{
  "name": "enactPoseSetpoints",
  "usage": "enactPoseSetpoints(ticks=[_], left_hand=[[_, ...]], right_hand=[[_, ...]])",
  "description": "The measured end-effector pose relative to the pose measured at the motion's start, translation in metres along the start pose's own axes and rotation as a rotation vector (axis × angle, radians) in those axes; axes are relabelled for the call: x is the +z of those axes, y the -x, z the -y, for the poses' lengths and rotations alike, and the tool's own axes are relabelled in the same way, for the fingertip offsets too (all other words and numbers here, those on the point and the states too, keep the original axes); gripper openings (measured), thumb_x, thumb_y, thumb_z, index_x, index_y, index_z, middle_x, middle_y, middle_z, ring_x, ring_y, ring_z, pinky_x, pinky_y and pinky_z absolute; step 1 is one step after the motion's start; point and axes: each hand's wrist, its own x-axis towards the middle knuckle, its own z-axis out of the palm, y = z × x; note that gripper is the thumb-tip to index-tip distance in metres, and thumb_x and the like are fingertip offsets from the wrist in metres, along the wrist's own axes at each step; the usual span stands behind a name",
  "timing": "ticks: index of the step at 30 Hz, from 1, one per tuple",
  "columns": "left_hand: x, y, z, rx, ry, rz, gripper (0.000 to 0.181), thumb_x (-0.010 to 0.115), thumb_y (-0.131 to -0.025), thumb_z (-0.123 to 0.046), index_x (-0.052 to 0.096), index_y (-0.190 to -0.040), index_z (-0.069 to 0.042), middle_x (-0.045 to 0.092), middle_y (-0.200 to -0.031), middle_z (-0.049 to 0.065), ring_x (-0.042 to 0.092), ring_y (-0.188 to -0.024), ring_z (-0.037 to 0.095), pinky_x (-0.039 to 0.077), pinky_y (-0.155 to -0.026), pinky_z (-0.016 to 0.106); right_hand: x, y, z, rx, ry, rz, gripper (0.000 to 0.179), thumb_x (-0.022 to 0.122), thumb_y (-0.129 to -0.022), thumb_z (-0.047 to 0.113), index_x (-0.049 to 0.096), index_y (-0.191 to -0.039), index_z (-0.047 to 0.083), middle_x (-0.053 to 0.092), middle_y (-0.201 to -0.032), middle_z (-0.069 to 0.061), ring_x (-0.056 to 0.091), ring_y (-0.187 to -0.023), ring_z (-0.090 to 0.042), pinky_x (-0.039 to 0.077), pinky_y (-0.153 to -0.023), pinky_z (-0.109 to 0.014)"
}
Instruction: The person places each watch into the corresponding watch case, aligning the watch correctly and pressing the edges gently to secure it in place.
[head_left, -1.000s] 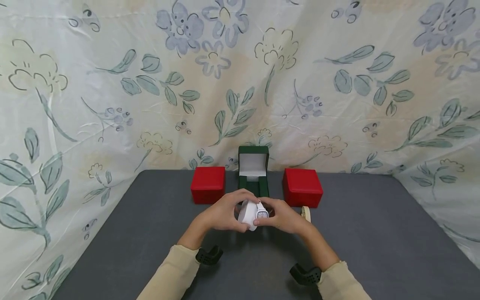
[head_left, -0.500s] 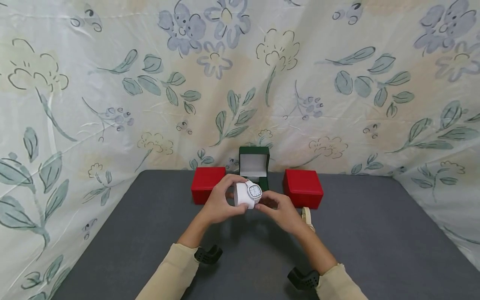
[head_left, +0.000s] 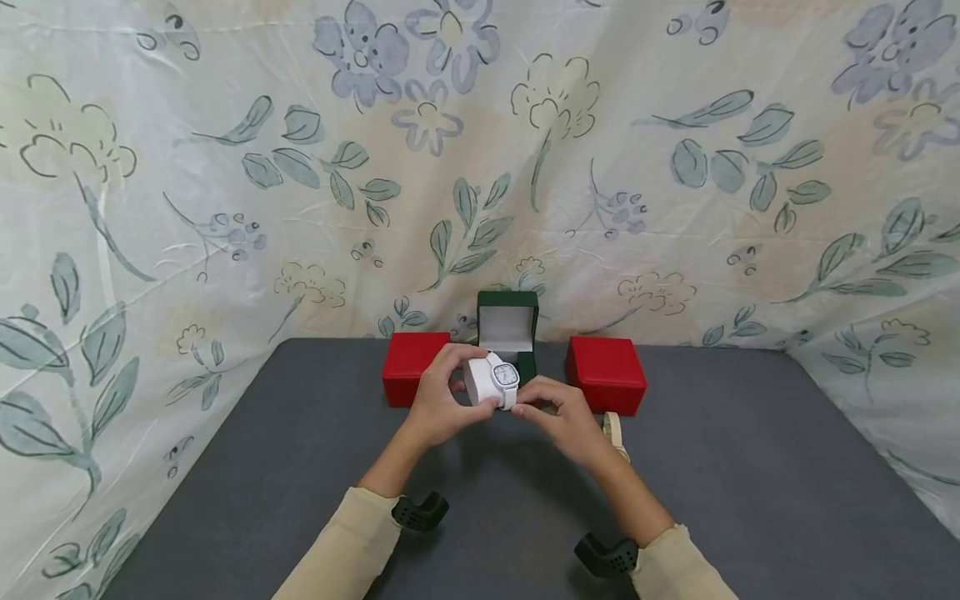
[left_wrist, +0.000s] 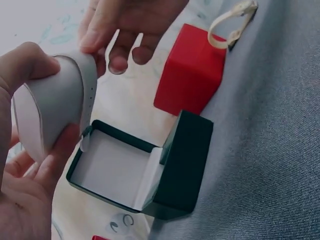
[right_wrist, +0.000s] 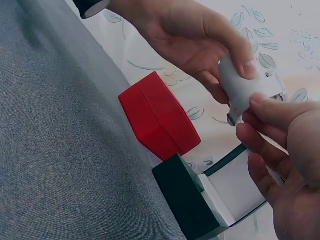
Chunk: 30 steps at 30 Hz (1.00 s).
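Note:
My left hand (head_left: 437, 402) grips a white watch cushion (head_left: 477, 385), thumb on one side and fingers on the other. Round the cushion runs a white wristwatch (head_left: 506, 375), its squarish dial turned up toward the head camera. At the lower strap, my right hand (head_left: 562, 419) pinches the strap between thumb and fingertips; the strap's holes (left_wrist: 91, 97) show in the left wrist view. Just behind both hands stands a green watch box (left_wrist: 185, 167), lid raised, with a pale lining (head_left: 507, 327). My hands hide part of its base.
Red boxes, both with lids down, flank the green one: a left red box (head_left: 411, 362) and a right red box (head_left: 606, 375). A cream wristwatch (head_left: 612, 429) sits by the right forearm, partly hidden. Behind the dark grey table (head_left: 720, 467) hangs a floral cloth (head_left: 660, 208).
The cushion with the watch has risen and moved back toward the green box, its dial turning up. My right hand has shifted from the dial side to the lower strap.

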Motion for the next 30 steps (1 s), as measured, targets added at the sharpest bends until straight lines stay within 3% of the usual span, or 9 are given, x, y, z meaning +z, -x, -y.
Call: enactPoseSetpoints(ticks=[4,7,10,12,15,19,25,30], left_hand=[[0.001,0.000,0.001,-0.003,0.092,0.063,0.064,0.080,-0.076,-0.012,0.050,-0.132,-0.017,0.050,-0.135,0.004,0.052,-0.116,0.023,0.058,-0.085,0.036],[0.001,0.000,0.000,-0.020,0.175,0.119,0.067,0.079,-0.077,-0.008,0.046,-0.136,-0.015,0.047,-0.140,0.006,0.051,-0.123,0.027,0.056,-0.089,0.038],[0.002,0.000,0.000,-0.031,0.245,0.156,0.069,0.078,-0.078,-0.005,0.045,-0.137,-0.014,0.045,-0.144,0.006,0.048,-0.129,0.028,0.055,-0.091,0.040],[0.002,0.000,-0.001,-0.029,0.279,0.178,0.069,0.077,-0.078,-0.003,0.045,-0.137,-0.016,0.044,-0.144,0.004,0.047,-0.130,0.027,0.055,-0.091,0.039],[0.003,0.000,-0.002,-0.011,0.334,0.232,0.069,0.076,-0.079,-0.002,0.045,-0.139,-0.016,0.043,-0.145,0.003,0.044,-0.132,0.026,0.055,-0.091,0.037],[0.000,0.000,-0.004,-0.014,0.372,0.311,0.066,0.071,-0.085,-0.004,0.041,-0.143,-0.013,0.039,-0.149,0.005,0.040,-0.137,0.029,0.054,-0.093,0.036],[-0.005,0.000,-0.005,-0.120,0.320,0.292,0.064,0.072,-0.085,-0.008,0.044,-0.143,-0.015,0.044,-0.148,0.004,0.047,-0.134,0.029,0.055,-0.091,0.035],[-0.001,-0.001,-0.008,-0.113,0.327,0.300,0.065,0.073,-0.083,-0.003,0.046,-0.141,-0.016,0.046,-0.145,0.003,0.048,-0.133,0.026,0.055,-0.091,0.034]], right_hand=[[-0.003,-0.001,-0.001,0.037,0.011,-0.003,0.016,0.076,-0.082,0.019,0.072,-0.097,0.016,0.070,-0.104,-0.003,0.064,-0.085,-0.012,0.057,-0.080,-0.027],[-0.008,-0.002,-0.001,0.079,-0.052,0.063,0.040,0.076,-0.082,0.019,0.062,-0.120,0.019,0.061,-0.124,-0.007,0.067,-0.090,-0.013,0.057,-0.082,-0.025],[-0.014,-0.004,0.000,0.090,-0.175,0.151,0.071,0.074,-0.084,0.013,0.040,-0.145,0.024,0.043,-0.147,-0.011,0.070,-0.094,-0.018,0.057,-0.084,-0.025],[-0.018,-0.005,0.000,0.077,-0.247,0.197,0.080,0.071,-0.085,0.008,0.030,-0.152,0.023,0.034,-0.154,-0.012,0.070,-0.096,-0.021,0.057,-0.085,-0.027],[-0.021,-0.006,0.000,0.066,-0.272,0.238,0.080,0.070,-0.086,0.007,0.028,-0.153,0.022,0.031,-0.156,-0.010,0.070,-0.094,-0.022,0.057,-0.085,-0.028],[-0.024,-0.006,0.002,0.091,-0.209,0.248,0.074,0.072,-0.086,0.012,0.036,-0.150,0.023,0.042,-0.149,-0.010,0.069,-0.091,-0.021,0.058,-0.082,-0.027],[-0.027,-0.005,0.003,0.141,-0.237,0.220,0.074,0.074,-0.084,0.011,0.039,-0.148,0.023,0.046,-0.144,-0.012,0.071,-0.093,-0.023,0.058,-0.082,-0.029],[-0.024,-0.006,0.001,0.141,-0.271,0.223,0.073,0.073,-0.085,0.010,0.038,-0.148,0.021,0.041,-0.146,-0.012,0.071,-0.094,-0.024,0.058,-0.083,-0.029]])
